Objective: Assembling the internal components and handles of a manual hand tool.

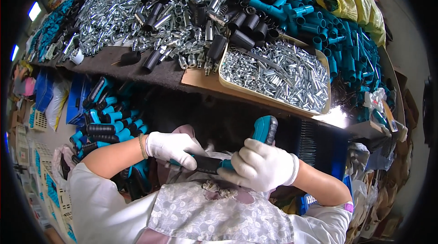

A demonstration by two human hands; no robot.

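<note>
A teal-and-black pistol-grip tool (pixel 207 165) is held across my front, its black barrel pointing left and its teal handle rising at the right. My left hand (pixel 171 147), in a white glove, is closed round the barrel's left end, with the thumb on the near side. My right hand (pixel 262 164), also gloved in white, wraps the other end where the handle meets the barrel. The handle's rounded top shows above the right fingers. Both palms hide parts of the tool, so its front tip is only partly visible.
Beyond my hands, a bench carries heaped silver metal fittings (pixel 105 20), black sleeves (pixel 242 38) and teal tubes (pixel 319 29). A shallow tray (pixel 327 84) of small metal pins sits at its near edge. Similar teal-and-black tools (pixel 102 129) are piled at left. A yellow sheet (pixel 356 2) hangs far right.
</note>
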